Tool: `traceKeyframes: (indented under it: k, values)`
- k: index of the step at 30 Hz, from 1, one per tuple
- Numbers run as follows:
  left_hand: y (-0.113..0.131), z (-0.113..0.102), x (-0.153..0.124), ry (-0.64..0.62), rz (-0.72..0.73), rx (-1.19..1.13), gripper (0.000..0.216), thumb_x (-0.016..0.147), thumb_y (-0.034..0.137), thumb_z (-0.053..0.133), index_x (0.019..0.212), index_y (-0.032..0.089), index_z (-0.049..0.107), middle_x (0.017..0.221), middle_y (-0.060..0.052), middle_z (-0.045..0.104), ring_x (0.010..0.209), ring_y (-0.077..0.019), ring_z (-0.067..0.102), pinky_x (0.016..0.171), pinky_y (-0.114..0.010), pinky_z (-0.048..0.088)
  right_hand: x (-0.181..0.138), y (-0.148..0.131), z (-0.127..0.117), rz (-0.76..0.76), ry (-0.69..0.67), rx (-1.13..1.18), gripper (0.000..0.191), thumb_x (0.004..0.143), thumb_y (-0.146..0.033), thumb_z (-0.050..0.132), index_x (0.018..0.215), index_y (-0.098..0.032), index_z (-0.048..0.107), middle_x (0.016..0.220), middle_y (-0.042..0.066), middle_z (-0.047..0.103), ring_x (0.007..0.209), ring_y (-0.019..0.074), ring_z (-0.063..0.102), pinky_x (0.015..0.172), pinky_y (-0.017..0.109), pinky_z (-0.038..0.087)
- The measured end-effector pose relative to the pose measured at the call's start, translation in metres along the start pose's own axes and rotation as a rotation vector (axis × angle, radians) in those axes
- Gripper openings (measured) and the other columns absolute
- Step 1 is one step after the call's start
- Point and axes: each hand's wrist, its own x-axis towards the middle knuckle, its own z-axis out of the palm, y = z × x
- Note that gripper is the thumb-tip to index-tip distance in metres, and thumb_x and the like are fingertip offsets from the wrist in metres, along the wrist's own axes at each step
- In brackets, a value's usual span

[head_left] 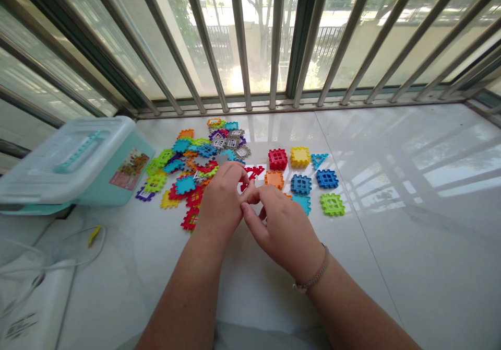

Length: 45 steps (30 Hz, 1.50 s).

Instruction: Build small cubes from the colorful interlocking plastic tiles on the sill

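My left hand [224, 196] and my right hand [284, 227] meet in the middle, low over the white surface. Fingers of both are curled, with the fingertips pressed together. Whatever lies between them is hidden. Just beyond the fingertips show red lattice pieces [256, 172]; whether a finger touches them I cannot tell. Left of my left hand spreads a mixed heap of notched plastic building pieces [185, 185]. To the right are sorted groups: red squares [277, 159], yellow squares [300, 157], an orange square [274, 179], blue window squares [301, 184] and a light blue piece [302, 203] partly behind my right hand.
A lidded teal box [129, 170] stands at the left. Farther right lie blue triangles [319, 161], dark blue squares [327, 178] and green squares [332, 204]. Metal bars [276, 42] line the window behind. A white cable [78, 261] runs along the lower left.
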Motion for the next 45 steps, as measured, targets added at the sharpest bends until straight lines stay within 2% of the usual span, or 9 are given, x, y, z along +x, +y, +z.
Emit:
traceKeyframes:
  k: [7,15,27,32,37,40,45]
  values:
    - [-0.0016,0.0027,-0.0004,0.015,0.012,-0.005,0.023,0.093,0.011,0.068,0.082,0.024,0.052,0.106,-0.007,0.071,0.113,-0.0238,0.07,0.093,-0.038,0.055,0.0001,-0.0002,-0.0015,-0.056,-0.02,-0.022,0.018,0.109,-0.028,0.06,0.094,-0.022,0.067,0.099,0.004,0.072,0.081,0.0172,0.065,0.073,0.032,0.044]
    - [-0.0019,0.0013,0.0003,0.021,0.021,-0.008,0.023,0.093,0.011,0.068,0.082,0.025,0.053,0.103,-0.006,0.072,0.115,-0.0241,0.07,0.098,-0.039,0.056,-0.0003,-0.0002,-0.0019,-0.044,-0.013,-0.01,0.014,0.109,-0.028,0.059,0.099,-0.022,0.066,0.105,0.005,0.07,0.084,0.0177,0.066,0.075,0.032,0.047]
    - [-0.0001,0.0004,-0.0005,0.03,0.014,-0.01,0.021,0.093,0.012,0.068,0.082,0.023,0.054,0.112,-0.009,0.073,0.103,-0.0231,0.068,0.088,-0.037,0.056,-0.0006,0.0004,0.0017,-0.095,0.028,0.033,0.004,0.106,-0.022,0.061,0.103,-0.023,0.063,0.105,0.005,0.07,0.086,0.0191,0.067,0.075,0.032,0.049]
    - [-0.0026,0.0019,-0.0023,0.017,0.022,-0.004,0.02,0.088,0.008,0.068,0.084,0.023,0.055,0.114,-0.008,0.073,0.107,-0.0236,0.069,0.088,-0.036,0.054,0.0,-0.0006,0.001,-0.113,0.058,0.089,0.01,0.104,-0.017,0.06,0.112,-0.022,0.064,0.109,0.007,0.07,0.101,0.0236,0.067,0.087,0.036,0.053]
    - [-0.0025,0.002,-0.0021,0.009,0.028,-0.001,0.02,0.087,0.009,0.068,0.084,0.023,0.054,0.113,-0.008,0.072,0.108,-0.0248,0.069,0.088,-0.036,0.054,0.0024,-0.0006,-0.0001,-0.139,0.094,0.097,0.01,0.102,-0.016,0.061,0.111,-0.021,0.062,0.112,0.011,0.068,0.113,0.029,0.063,0.101,0.043,0.053]
    - [-0.0018,0.0018,-0.0015,0.003,0.029,-0.007,0.019,0.09,0.011,0.067,0.084,0.024,0.054,0.111,-0.009,0.072,0.109,-0.0248,0.069,0.089,-0.037,0.054,0.0026,0.0004,0.0005,-0.15,0.074,0.105,0.007,0.102,-0.016,0.06,0.105,-0.021,0.063,0.11,0.011,0.068,0.11,0.0283,0.063,0.099,0.042,0.053]
    - [-0.0022,0.0034,-0.001,0.018,0.034,0.007,0.021,0.091,0.01,0.066,0.082,0.024,0.054,0.101,-0.006,0.07,0.102,-0.0233,0.069,0.086,-0.036,0.053,-0.0002,0.002,0.0025,-0.153,0.035,0.116,0.006,0.102,-0.019,0.062,0.097,-0.022,0.062,0.099,0.006,0.07,0.095,0.0243,0.066,0.087,0.037,0.051]
